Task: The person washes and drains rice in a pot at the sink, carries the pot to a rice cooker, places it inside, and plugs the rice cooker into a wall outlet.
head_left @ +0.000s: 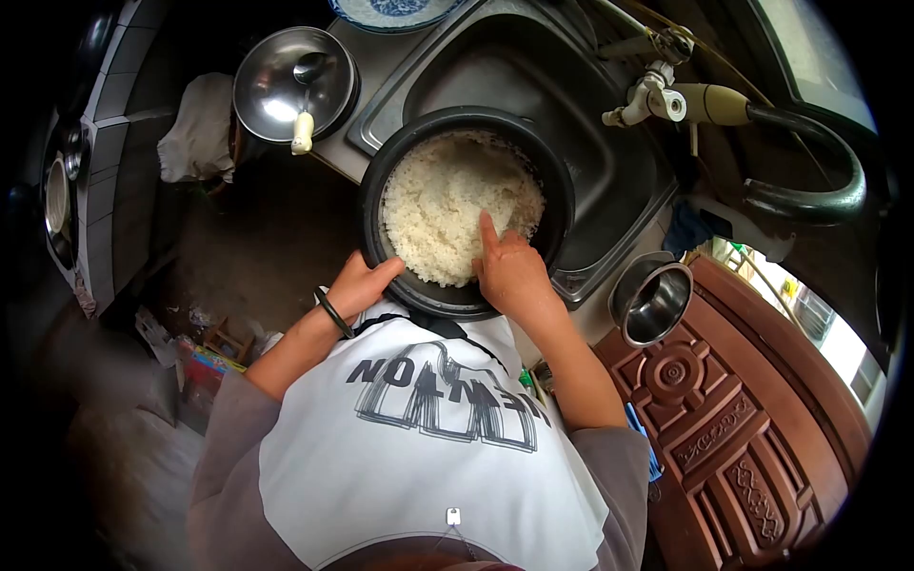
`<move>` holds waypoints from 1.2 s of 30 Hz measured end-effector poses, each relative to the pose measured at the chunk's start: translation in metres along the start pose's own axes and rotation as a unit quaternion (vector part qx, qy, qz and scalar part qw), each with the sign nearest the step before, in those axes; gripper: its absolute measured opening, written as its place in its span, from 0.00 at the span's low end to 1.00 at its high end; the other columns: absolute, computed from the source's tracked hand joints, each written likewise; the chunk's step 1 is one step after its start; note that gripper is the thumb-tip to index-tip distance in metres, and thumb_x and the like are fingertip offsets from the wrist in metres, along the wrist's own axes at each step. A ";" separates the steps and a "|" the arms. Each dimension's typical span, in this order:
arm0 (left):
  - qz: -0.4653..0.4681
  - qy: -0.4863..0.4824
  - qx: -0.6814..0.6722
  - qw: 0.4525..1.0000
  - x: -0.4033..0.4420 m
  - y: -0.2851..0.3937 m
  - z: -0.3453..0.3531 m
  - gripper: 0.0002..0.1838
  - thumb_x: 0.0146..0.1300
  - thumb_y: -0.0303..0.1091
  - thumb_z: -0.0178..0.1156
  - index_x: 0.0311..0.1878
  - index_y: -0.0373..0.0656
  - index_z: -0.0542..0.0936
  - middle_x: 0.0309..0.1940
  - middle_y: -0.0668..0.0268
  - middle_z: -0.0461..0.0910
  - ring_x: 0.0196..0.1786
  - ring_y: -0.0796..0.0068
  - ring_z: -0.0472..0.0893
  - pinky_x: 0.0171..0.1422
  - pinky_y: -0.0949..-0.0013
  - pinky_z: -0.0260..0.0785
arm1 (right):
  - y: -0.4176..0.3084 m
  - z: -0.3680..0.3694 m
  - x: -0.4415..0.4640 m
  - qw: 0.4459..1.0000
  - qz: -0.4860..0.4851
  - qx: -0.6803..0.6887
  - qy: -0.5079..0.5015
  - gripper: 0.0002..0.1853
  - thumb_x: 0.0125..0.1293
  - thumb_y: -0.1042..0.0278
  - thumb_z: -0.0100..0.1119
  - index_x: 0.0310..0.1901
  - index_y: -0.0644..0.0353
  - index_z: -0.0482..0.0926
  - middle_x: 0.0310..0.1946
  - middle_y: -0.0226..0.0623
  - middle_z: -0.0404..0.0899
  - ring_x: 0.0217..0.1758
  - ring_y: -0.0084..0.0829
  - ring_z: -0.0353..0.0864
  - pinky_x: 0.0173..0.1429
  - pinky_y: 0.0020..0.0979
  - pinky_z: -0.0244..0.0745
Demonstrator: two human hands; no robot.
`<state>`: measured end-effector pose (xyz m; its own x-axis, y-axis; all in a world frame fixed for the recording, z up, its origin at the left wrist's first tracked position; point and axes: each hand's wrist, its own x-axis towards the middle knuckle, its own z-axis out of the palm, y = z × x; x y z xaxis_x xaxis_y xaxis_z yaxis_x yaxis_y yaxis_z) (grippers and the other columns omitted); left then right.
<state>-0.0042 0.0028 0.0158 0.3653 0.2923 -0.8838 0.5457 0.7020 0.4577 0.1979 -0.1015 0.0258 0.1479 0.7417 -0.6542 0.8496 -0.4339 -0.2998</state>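
A dark, round rice cooker pot [373, 205] with cooked white rice [428, 205] in it is against the front of my body, partly over the near corner of the sink. My left hand [360, 285] grips the pot's near left rim, thumb on top, its other fingers mostly hidden. My right hand [514, 271] reaches over the near right rim. Its index finger is stretched out onto the rice, with the thumb apart and the other fingers bent. Nothing shows in that hand.
The metal sink [533, 57] lies beyond the pot, with a tap [652, 100] at its right. Left of it is a metal bowl [262, 81] with a light-handled spoon [303, 128]. A steel pot [657, 305] stands at right, near a brown carved panel [733, 409].
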 end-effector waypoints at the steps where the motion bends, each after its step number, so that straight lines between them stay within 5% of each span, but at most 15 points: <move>1: -0.011 0.003 0.004 1.000 0.001 0.000 -0.001 0.16 0.59 0.31 0.57 0.49 0.32 0.78 0.34 0.66 0.81 0.35 0.80 0.78 0.37 0.73 0.72 | -0.006 0.000 0.002 0.997 0.027 0.024 -0.061 0.34 0.61 0.67 0.57 0.67 0.73 0.59 0.47 0.62 0.76 0.46 0.54 0.78 0.53 0.42 0.75; 5: 0.001 -0.002 0.012 1.000 -0.002 0.005 0.003 0.17 0.60 0.33 0.58 0.50 0.36 0.77 0.34 0.70 0.79 0.33 0.83 0.76 0.34 0.75 0.67 | -0.005 0.015 0.026 0.961 0.017 0.275 -0.016 0.40 0.64 0.61 0.59 0.71 0.72 0.52 0.40 0.59 0.78 0.44 0.47 0.81 0.52 0.36 0.75; 7: 0.045 -0.023 0.000 0.999 0.001 -0.001 0.003 0.16 0.60 0.38 0.59 0.49 0.42 0.76 0.31 0.76 0.77 0.26 0.89 0.71 0.24 0.82 0.58 | -0.002 0.003 0.038 0.866 0.053 0.497 -0.011 0.38 0.67 0.63 0.57 0.72 0.69 0.51 0.43 0.55 0.79 0.52 0.37 0.81 0.57 0.32 0.74; 9: 0.048 -0.014 0.006 0.999 0.001 -0.001 0.002 0.16 0.60 0.37 0.58 0.49 0.42 0.76 0.31 0.75 0.77 0.26 0.89 0.71 0.23 0.82 0.57 | 0.000 -0.015 0.037 0.701 0.088 0.707 0.040 0.35 0.68 0.66 0.55 0.72 0.69 0.53 0.44 0.53 0.79 0.55 0.33 0.79 0.58 0.30 0.73; 12: 0.046 -0.021 0.000 0.999 0.004 -0.004 0.000 0.15 0.60 0.36 0.58 0.48 0.41 0.77 0.30 0.75 0.77 0.25 0.89 0.71 0.21 0.82 0.57 | 0.015 -0.018 0.021 0.913 -0.015 0.394 0.103 0.21 0.68 0.73 0.52 0.61 0.68 0.70 0.46 0.52 0.81 0.52 0.39 0.82 0.56 0.33 0.74; 14: 0.037 -0.023 -0.007 0.999 0.005 -0.002 0.001 0.14 0.60 0.33 0.58 0.48 0.38 0.77 0.33 0.72 0.78 0.30 0.86 0.73 0.28 0.79 0.62 | 0.010 -0.025 0.001 0.972 -0.058 0.219 0.068 0.18 0.61 0.79 0.51 0.53 0.65 0.79 0.48 0.48 0.81 0.53 0.47 0.79 0.56 0.38 0.74; 16: 0.024 -0.011 -0.012 1.000 0.002 0.005 0.000 0.14 0.60 0.29 0.58 0.48 0.33 0.78 0.39 0.67 0.80 0.40 0.79 0.78 0.43 0.72 0.73 | -0.002 -0.021 -0.006 0.984 -0.100 0.131 -0.063 0.21 0.56 0.82 0.50 0.53 0.64 0.79 0.48 0.47 0.81 0.53 0.47 0.79 0.56 0.39 0.74; 17: 0.022 -0.012 -0.013 1.000 0.003 0.004 -0.001 0.14 0.60 0.29 0.57 0.47 0.33 0.78 0.38 0.67 0.80 0.40 0.80 0.77 0.42 0.72 0.72 | -0.009 -0.019 -0.007 0.981 -0.119 0.086 -0.127 0.23 0.54 0.83 0.50 0.53 0.64 0.79 0.48 0.46 0.81 0.53 0.48 0.79 0.55 0.40 0.74; 22: 0.019 -0.012 -0.026 0.999 0.003 0.002 0.000 0.12 0.60 0.28 0.57 0.45 0.34 0.78 0.35 0.70 0.79 0.36 0.83 0.77 0.37 0.74 0.71 | -0.030 0.004 0.012 0.963 -0.161 0.216 -0.022 0.29 0.53 0.85 0.48 0.61 0.66 0.71 0.56 0.53 0.74 0.58 0.51 0.75 0.60 0.41 0.71; 25: 0.040 -0.028 -0.023 0.999 0.005 0.000 0.003 0.09 0.60 0.34 0.57 0.42 0.41 0.78 0.25 0.76 0.74 0.20 0.89 0.69 0.19 0.81 0.55 | -0.018 -0.008 0.023 0.963 -0.093 0.246 0.066 0.28 0.62 0.81 0.48 0.66 0.69 0.61 0.63 0.60 0.67 0.67 0.51 0.66 0.70 0.40 0.62; 27: 0.041 -0.015 -0.015 0.999 0.005 0.000 0.003 0.10 0.60 0.34 0.57 0.42 0.41 0.77 0.26 0.75 0.75 0.22 0.89 0.69 0.19 0.81 0.56 | -0.007 -0.027 0.017 0.951 -0.051 0.269 0.146 0.28 0.65 0.79 0.48 0.68 0.69 0.59 0.65 0.59 0.65 0.70 0.50 0.64 0.72 0.40 0.60; 30: 0.032 -0.011 -0.020 0.999 0.004 0.002 0.002 0.12 0.60 0.32 0.57 0.44 0.36 0.78 0.30 0.71 0.77 0.28 0.85 0.74 0.26 0.78 0.64 | 0.010 -0.045 0.015 0.972 0.023 0.199 0.125 0.29 0.65 0.76 0.50 0.68 0.69 0.59 0.64 0.60 0.66 0.68 0.52 0.65 0.71 0.40 0.61; 36: 0.011 -0.024 0.009 1.000 0.004 0.010 -0.001 0.12 0.60 0.31 0.57 0.44 0.35 0.79 0.30 0.71 0.78 0.27 0.84 0.74 0.26 0.77 0.66 | -0.015 -0.005 0.058 0.976 -0.084 0.074 0.185 0.31 0.57 0.78 0.54 0.65 0.64 0.65 0.61 0.54 0.70 0.66 0.52 0.67 0.69 0.45 0.62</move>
<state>0.0023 0.0115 0.0163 0.4136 0.2760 -0.8676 0.5497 0.6839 0.4796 0.1959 -0.0491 -0.0042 0.2094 0.9307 -0.2998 0.7994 -0.3395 -0.4956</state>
